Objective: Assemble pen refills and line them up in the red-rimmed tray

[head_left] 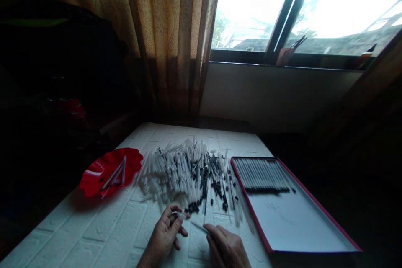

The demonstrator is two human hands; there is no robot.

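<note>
Near the front of the table, my left hand [163, 234] pinches a small whitish piece [182, 215] between thumb and forefinger; its exact kind is too small to tell. My right hand [228, 245] grips a thin pen refill [199, 227], its tip pointing toward the left hand. The refill and the whitish piece look slightly apart. Just beyond both hands lies a heap of clear pen barrels [176, 171]. Small black pen plugs [192, 207] are scattered along the heap's near edge, with dark refills [205, 186] among them.
To the right, a shallow red-edged box [314, 230] holds a row of pens [262, 171] with black ends. A red scalloped bowl [89, 182] with a few barrels stands left. Behind the white brick-patterned table [106, 230] are a curtain [176, 29] and a window.
</note>
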